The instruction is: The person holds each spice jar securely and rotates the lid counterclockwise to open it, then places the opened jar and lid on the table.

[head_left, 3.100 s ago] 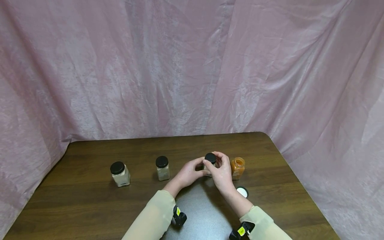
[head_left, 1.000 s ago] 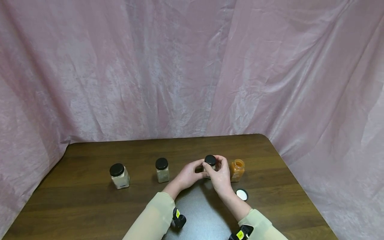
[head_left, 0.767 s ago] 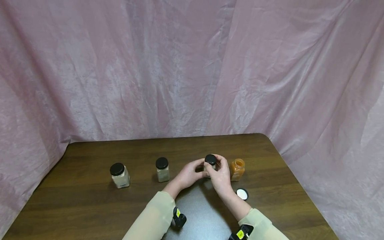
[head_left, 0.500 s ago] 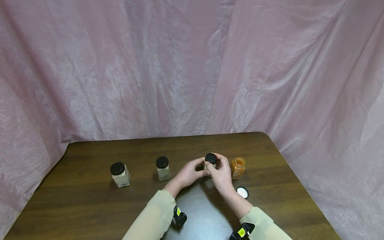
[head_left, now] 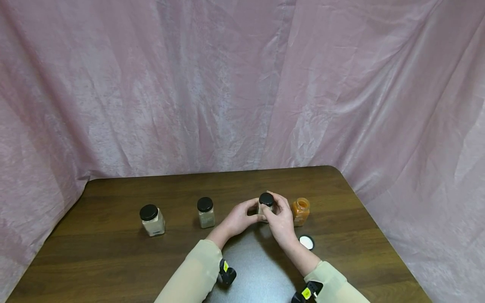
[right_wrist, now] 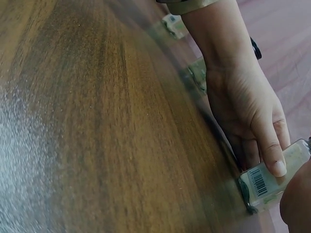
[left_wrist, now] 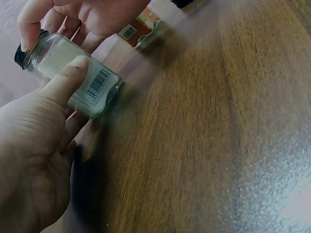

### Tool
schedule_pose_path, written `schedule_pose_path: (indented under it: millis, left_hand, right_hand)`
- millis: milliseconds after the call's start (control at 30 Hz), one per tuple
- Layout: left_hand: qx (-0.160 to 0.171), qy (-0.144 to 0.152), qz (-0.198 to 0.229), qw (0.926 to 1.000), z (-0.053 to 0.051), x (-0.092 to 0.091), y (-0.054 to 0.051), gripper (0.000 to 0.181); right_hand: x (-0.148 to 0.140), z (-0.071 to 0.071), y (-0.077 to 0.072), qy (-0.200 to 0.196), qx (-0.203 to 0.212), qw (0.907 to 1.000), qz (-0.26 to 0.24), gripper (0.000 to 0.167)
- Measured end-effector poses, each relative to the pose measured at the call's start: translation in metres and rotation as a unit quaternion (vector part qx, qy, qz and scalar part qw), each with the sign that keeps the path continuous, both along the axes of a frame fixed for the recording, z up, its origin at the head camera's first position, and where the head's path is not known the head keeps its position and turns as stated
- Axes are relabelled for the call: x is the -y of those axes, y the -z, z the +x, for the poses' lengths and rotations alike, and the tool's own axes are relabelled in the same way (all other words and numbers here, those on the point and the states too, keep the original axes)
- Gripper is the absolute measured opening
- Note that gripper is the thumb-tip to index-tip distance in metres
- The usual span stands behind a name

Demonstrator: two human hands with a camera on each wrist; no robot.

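Note:
A glass jar with pale contents and a black lid (head_left: 266, 199) stands on the table between both hands. My left hand (head_left: 238, 219) grips its body; in the left wrist view the thumb lies across the glass jar (left_wrist: 99, 87) beside a barcode. The fingers of my right hand (head_left: 279, 219) are curled around the black lid (left_wrist: 20, 56) at the jar's neck. Just right of the right hand is a lidless jar of orange contents (head_left: 301, 212). A loose lid (head_left: 306, 242), white inside up, lies in front of it.
Two more black-lidded jars with pale contents stand to the left, one nearer (head_left: 206, 216) and one farther off (head_left: 154, 224). The wooden table (head_left: 94, 252) ends at a pink curtain (head_left: 227, 84) behind.
The right hand's fingers and thumb have shifted slightly around the lid. The left hand keeps its grip on the jar, and the other jars stand where they were.

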State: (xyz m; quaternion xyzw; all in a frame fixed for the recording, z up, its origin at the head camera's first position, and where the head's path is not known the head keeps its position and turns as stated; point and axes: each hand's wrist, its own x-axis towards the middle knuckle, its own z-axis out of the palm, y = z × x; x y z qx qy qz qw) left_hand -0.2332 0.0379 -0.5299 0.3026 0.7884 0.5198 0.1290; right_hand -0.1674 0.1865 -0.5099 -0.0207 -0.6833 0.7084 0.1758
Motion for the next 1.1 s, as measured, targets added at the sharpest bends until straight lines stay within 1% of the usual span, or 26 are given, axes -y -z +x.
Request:
schedule_pose_path:
  millis: [200, 300, 433, 567, 800, 933, 1100]
  left_hand:
    - [-0.003, -0.002, -0.006, 1.0, 0.0001, 0.0003, 0.0012, 0.051]
    - [0.0, -0.004, -0.005, 1.0, 0.0, 0.0002, 0.0009, 0.048]
    - [-0.001, -0.005, -0.004, 1.0, 0.0005, 0.0007, 0.0, 0.045]
    - [-0.003, -0.009, -0.008, 0.9999, 0.0011, 0.0014, -0.0003, 0.049]
    - [0.005, -0.012, -0.009, 0.9999, 0.0017, 0.002, 0.0002, 0.057]
    - [0.002, -0.011, -0.008, 0.9999, 0.001, 0.0014, 0.0019, 0.054]
    - [-0.012, -0.004, -0.005, 0.9999, 0.0007, 0.0009, 0.0014, 0.051]
  right_hand:
    - [0.0001, 0.0023, 0.0, -0.003, 0.013, 0.9999, 0.003, 0.067]
    - [0.0001, 0.0027, -0.0006, 0.001, 0.016, 0.9998, 0.007, 0.072]
    - [0.0009, 0.0022, -0.0027, 0.013, 0.014, 0.9998, 0.005, 0.07]
    - [0.0015, 0.0017, -0.0044, 0.026, 0.022, 0.9994, 0.002, 0.068]
    - [0.0015, -0.0017, -0.0051, 0.043, 0.047, 0.998, 0.006, 0.064]
    - [0.0019, -0.0033, -0.0037, 0.049, 0.042, 0.9979, -0.001, 0.062]
    - [0.0048, -0.0023, -0.0029, 0.057, 0.02, 0.9982, -0.009, 0.055]
